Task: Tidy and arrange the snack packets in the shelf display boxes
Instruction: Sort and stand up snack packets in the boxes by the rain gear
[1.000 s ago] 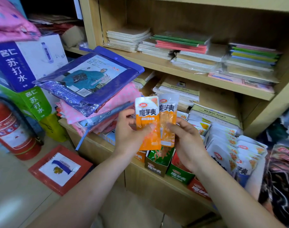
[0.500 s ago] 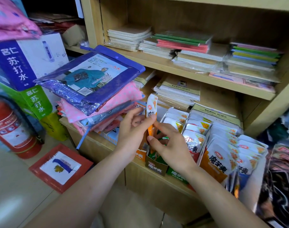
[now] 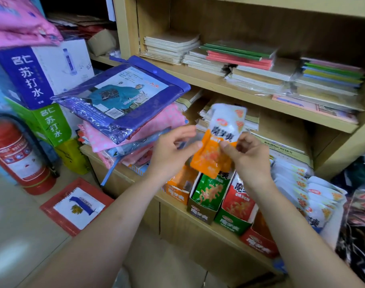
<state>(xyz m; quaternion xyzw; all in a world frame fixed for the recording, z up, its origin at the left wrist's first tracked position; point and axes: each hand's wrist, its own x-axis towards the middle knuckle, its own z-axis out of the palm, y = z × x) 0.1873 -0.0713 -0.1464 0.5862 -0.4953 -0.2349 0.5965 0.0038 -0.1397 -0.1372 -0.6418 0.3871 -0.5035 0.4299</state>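
The lower board [image 3: 136, 183] of the light wooden shelf unit carries, along its front edge, a row of open cardboard display boxes [image 3: 206, 206] printed orange, green and red, touching side by side. At its right end are rows of white foil snack packets [image 3: 302, 183], at its left end a pile of pink dotted plastic-wrapped packs [image 3: 162, 121], and at its back a stack of flat cream paper pads [image 3: 252, 121]. The upper board [image 3: 239, 94] carries stacks of thin notebooks [image 3: 239, 57], cream at the left end and multi-coloured at the right end.
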